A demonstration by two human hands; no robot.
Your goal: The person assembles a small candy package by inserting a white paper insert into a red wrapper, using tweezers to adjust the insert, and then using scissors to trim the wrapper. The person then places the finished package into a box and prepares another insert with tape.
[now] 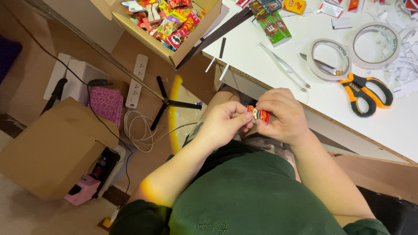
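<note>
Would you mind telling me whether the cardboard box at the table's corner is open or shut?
Open: the cardboard box has no flaps over its top, and small colourful packets show heaped inside.

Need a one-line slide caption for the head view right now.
Both hands, left and right, pinch a small red packet beside a white table with scissors and tape rolls.

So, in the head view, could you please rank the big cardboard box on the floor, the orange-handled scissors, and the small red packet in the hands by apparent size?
1. Cardboard box, largest by far.
2. Orange-handled scissors.
3. Small red packet, pinched between left hand and right hand.
</note>
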